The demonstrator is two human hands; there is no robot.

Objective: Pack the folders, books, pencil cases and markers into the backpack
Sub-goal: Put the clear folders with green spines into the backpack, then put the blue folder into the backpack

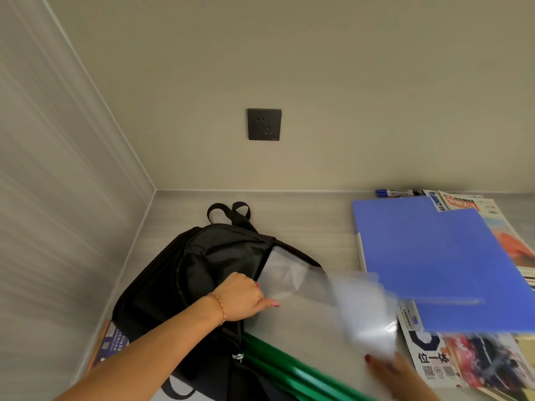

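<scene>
A black backpack (pixel 185 273) lies on the desk in the left corner, its mouth facing right. My left hand (pixel 241 296) grips the edge of that opening and holds it apart. My right hand (pixel 388 369), blurred at the bottom right, holds the near end of a clear translucent folder (pixel 318 287) whose far end is inside the backpack's mouth. A blue folder (pixel 428 256) lies to the right on top of books and magazines (pixel 474 363). Blue markers (pixel 395 193) lie by the back wall. A green folder (pixel 278 369) lies under the clear one near the front.
The desk (pixel 304 218) sits in a corner, with walls on the left and behind. A dark wall socket (pixel 264 124) is above the backpack. A book (pixel 111 342) pokes out from under the backpack at the lower left.
</scene>
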